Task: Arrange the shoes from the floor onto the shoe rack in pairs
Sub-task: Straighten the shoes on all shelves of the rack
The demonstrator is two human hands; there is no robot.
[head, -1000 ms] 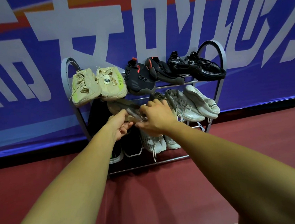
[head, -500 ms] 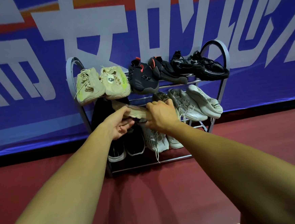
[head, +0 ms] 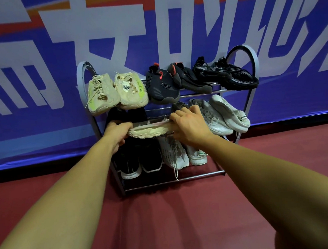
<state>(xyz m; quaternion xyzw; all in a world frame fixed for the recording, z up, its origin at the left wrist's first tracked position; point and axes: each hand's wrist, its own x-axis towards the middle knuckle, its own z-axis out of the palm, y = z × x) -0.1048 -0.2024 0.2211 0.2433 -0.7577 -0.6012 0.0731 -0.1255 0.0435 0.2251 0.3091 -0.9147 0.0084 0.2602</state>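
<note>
A metal three-tier shoe rack (head: 251, 58) stands against the banner wall. On its middle tier a beige sneaker with a pale sole (head: 150, 129) lies sideways between my hands. My left hand (head: 117, 133) grips its left end with curled fingers. My right hand (head: 188, 125) holds its right end, fingers bent over the top. A second grey shoe (head: 179, 105) shows just behind my right hand. The top tier carries a cream pair (head: 117, 92) and two black pairs (head: 200, 78). A white pair (head: 223, 115) sits at the middle tier's right.
The bottom tier holds a black pair (head: 140, 161) and a white pair (head: 183, 156). A dark shoe (head: 117, 115) sits at the middle tier's left. Red floor (head: 167, 222) spreads in front of the rack. A blue banner (head: 31, 115) covers the wall.
Both hands have turned the beige sneaker so it lies level across the middle tier's front rail, and they have spread apart to its two ends. The view has shifted slightly.
</note>
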